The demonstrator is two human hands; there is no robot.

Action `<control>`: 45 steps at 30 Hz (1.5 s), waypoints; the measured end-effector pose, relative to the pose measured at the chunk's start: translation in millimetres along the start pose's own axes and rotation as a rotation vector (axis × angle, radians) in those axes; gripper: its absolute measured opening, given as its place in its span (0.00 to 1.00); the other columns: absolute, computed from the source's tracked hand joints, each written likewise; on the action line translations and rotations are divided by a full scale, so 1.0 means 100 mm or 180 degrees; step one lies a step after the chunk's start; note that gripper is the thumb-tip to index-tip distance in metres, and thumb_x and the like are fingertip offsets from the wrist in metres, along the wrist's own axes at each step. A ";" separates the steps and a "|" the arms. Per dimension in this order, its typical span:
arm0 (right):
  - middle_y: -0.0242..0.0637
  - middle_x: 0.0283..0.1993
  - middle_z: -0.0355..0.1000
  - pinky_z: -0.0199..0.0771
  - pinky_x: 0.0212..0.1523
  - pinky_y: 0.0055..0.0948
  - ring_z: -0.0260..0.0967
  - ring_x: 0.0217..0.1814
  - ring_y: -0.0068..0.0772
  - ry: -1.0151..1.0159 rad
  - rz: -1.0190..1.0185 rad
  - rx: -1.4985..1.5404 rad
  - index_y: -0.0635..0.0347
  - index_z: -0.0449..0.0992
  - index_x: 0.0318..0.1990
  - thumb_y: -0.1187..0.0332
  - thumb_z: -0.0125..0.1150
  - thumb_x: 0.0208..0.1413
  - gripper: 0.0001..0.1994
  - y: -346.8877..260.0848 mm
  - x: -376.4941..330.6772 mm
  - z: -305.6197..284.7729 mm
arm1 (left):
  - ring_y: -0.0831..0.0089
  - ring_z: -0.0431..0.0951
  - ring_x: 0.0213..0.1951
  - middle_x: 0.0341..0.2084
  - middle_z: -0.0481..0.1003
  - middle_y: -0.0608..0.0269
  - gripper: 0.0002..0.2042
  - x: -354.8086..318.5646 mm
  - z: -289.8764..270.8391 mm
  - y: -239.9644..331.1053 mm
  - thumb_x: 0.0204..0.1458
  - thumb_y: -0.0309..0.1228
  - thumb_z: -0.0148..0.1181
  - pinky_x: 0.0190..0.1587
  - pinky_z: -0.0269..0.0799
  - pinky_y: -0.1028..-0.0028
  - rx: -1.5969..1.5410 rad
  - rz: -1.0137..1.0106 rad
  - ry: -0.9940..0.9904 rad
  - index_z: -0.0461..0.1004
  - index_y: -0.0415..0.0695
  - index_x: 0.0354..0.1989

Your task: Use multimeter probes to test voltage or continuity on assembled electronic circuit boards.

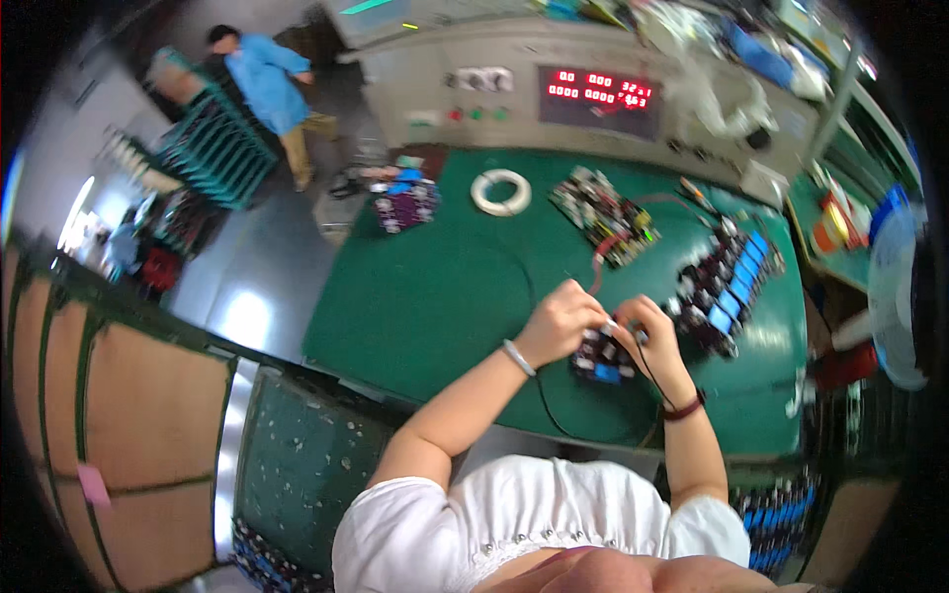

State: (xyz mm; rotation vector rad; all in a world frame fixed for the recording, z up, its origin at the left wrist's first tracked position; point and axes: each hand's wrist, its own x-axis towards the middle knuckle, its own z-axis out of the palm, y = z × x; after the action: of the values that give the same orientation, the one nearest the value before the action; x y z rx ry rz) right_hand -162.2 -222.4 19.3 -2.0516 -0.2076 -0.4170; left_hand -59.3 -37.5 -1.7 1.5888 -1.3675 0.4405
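Note:
Over the front of the green workbench, my left hand [565,321] is closed in a pinch at a small white connector [610,323]. Facing it, my right hand [648,331] is also closed, with a thin black cable [648,370] running out of its fingers. Red wires [597,269] lead from beside my left fingers to a larger circuit board [605,215] behind. Under my hands lies a small dark board with blue and white parts [603,371], partly covered by my fingers. The exact contact at the fingertips is blurred.
On the green bench [425,296] lie a white coil [501,193], purple boards [407,206] and, to the right, a row of blue-topped modules [732,292]. Behind stands a panel with a red display [599,99]. A person in blue [267,84] is by a green rack [217,148].

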 end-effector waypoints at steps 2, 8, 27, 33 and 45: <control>0.37 0.39 0.70 0.64 0.28 0.28 0.63 0.28 0.30 0.0189 0.0077 -0.0346 0.63 0.73 0.34 0.76 0.69 0.48 0.09 -0.29 -0.05 -0.02 | 0.60 0.74 0.39 0.41 0.77 0.63 0.07 -0.02 -0.07 0.04 0.45 0.24 0.65 0.45 0.71 0.63 0.0089 -0.0026 -0.0047 0.79 0.46 0.34; 0.44 0.31 0.71 0.70 0.31 0.35 0.70 0.31 0.43 0.1335 -0.1410 -0.0957 0.64 0.74 0.26 0.66 0.55 0.60 0.13 -0.86 -0.50 -0.03 | 0.66 0.75 0.29 0.33 0.77 0.58 0.08 -0.16 0.14 0.76 0.59 0.31 0.60 0.34 0.70 0.69 -0.1267 -0.0731 -0.0100 0.79 0.40 0.41; 0.31 0.30 0.54 0.56 0.24 0.23 0.50 0.23 0.23 0.3670 -0.2259 0.1574 0.56 0.63 0.29 0.54 0.43 0.71 0.20 -1.15 -0.86 -0.52 | 0.64 0.75 0.41 0.35 0.72 0.59 0.09 -0.68 -0.06 1.27 0.51 0.28 0.67 0.45 0.72 0.68 -0.1853 -0.1107 -0.2353 0.83 0.43 0.40; 0.36 0.37 0.68 0.72 0.42 0.29 0.71 0.36 0.31 0.2282 -0.0401 0.2595 0.59 0.69 0.37 0.49 0.43 0.69 0.22 -0.74 -0.93 -0.28 | 0.69 0.77 0.34 0.33 0.76 0.59 0.11 -0.61 -0.34 1.16 0.47 0.20 0.67 0.36 0.73 0.74 -0.1723 -0.1054 -0.2326 0.83 0.42 0.40; 0.37 0.72 0.55 0.47 0.72 0.34 0.50 0.73 0.33 0.0725 0.0491 0.2447 0.58 0.55 0.71 0.40 0.32 0.68 0.35 0.31 -0.56 0.63 | 0.76 0.76 0.39 0.42 0.76 0.61 0.07 -0.82 -0.29 0.47 0.60 0.21 0.58 0.42 0.72 0.78 -0.0990 -0.2020 0.0574 0.77 0.34 0.45</control>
State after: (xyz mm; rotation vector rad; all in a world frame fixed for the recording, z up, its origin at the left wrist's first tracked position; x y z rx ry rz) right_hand -191.1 -181.1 -55.1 -1.2450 -0.0529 -0.3922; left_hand -118.2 36.2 -31.9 1.5736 -0.6959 -0.0181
